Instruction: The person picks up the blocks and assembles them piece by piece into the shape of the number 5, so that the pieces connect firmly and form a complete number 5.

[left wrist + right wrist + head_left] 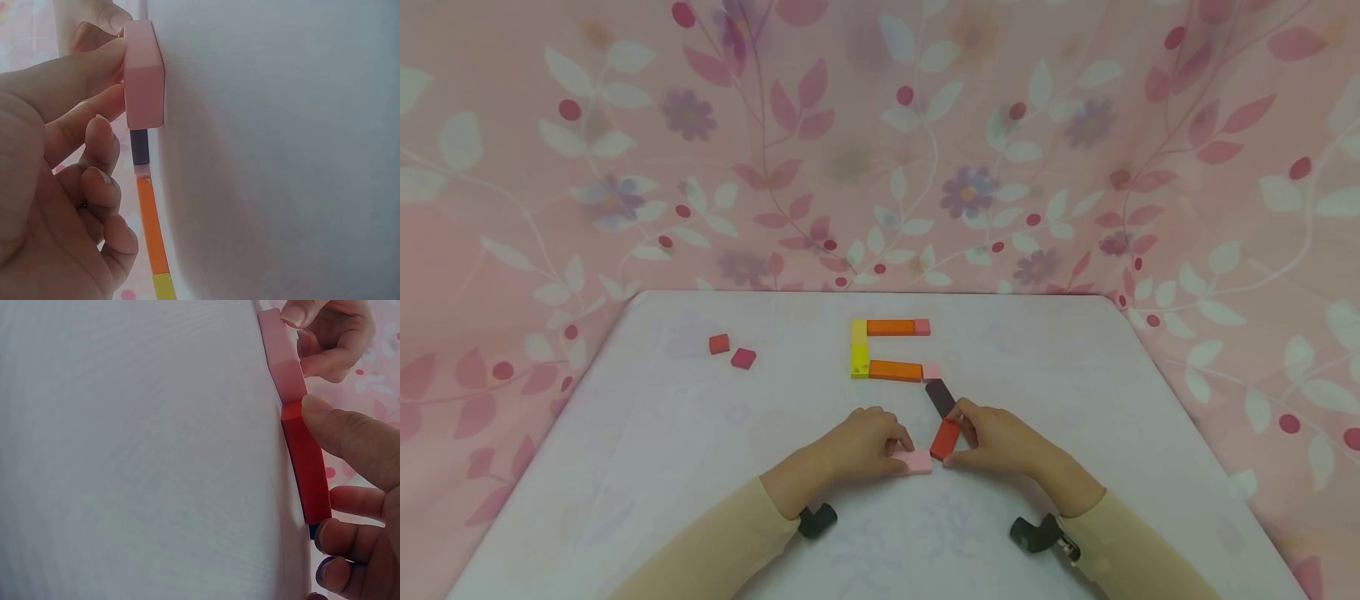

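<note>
My left hand point(867, 446) pinches a pale pink block point(917, 462) flat on the white table, thumb and fingertips at its side and end. In the left wrist view that pink block point(144, 81) stands out close to the camera, the other fingers loosely curled below. Just right of it, my right hand point(1006, 440) holds a red block point(944, 440) between thumb and fingers. The right wrist view shows the red block point(306, 465) with its end right at the pink block's end. A black block point(939, 397) leads on from the red one's far end, partly behind the right fingers.
Behind the hands, yellow blocks point(859, 348) form an upright line. From it run an upper orange block point(891, 327) and a lower orange block point(895, 371), each ending in a small pink block point(931, 372). Two loose red cubes point(743, 358) lie at the back left.
</note>
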`<state>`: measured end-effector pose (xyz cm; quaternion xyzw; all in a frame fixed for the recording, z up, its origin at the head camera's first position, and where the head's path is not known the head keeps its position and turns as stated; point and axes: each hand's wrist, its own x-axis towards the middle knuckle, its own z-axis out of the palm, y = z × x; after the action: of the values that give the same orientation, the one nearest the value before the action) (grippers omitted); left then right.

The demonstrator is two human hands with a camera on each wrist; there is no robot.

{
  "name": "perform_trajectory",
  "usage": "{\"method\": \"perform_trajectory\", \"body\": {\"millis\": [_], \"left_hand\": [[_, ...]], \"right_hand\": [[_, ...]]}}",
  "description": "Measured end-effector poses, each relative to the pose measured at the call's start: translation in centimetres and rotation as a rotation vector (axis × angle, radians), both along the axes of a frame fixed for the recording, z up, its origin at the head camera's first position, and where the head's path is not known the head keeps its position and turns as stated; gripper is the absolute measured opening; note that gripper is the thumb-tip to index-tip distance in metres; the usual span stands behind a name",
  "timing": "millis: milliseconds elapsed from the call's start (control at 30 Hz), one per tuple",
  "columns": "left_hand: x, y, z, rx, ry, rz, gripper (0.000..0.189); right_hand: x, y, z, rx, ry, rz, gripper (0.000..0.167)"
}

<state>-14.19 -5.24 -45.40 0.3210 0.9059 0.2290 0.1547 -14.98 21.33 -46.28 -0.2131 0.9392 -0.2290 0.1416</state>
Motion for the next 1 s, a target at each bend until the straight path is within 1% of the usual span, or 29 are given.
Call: {"method": "perform_trajectory", "body": {"millis": [300,467,567,667,767,833,1000], "left_hand": [[0.0,-0.1,0.1,0.004,-0.010,0.011,0.020],[0.0,-0.1,-0.1,0.000,-0.002,0.011,0.021],[0.0,-0.1,-0.2,-0.006,0.000,0.010,0.021],[0.0,-0.2,-0.2,-0.011,0.000,0.012,0.021],[0.0,-0.2,-0.2,-0.015,-0.003,0.013,0.021],[0.0,-0.2,-0.2,-0.014,-0.006,0.014,0.021],[0.0,-0.2,-0.2,-0.019,-0.004,0.007,0.022]], "right_hand": [[-0.1,0.2,-0.1,0.006,-0.014,-0.005,0.059],[-0.2,0.4,0.3,-0.029,-0.037,-0.005,0.052],[-0.3,0.5,0.6,-0.054,-0.024,0.002,0.047],[-0.7,0.6,0.7,-0.082,0.013,0.003,0.044],[-1.2,0.5,0.8,-0.098,0.039,-0.015,0.042],[-1.5,0.4,0.8,-0.101,0.045,-0.034,0.042],[-2.3,0.1,0.8,-0.120,0.049,-0.091,0.036]]}}
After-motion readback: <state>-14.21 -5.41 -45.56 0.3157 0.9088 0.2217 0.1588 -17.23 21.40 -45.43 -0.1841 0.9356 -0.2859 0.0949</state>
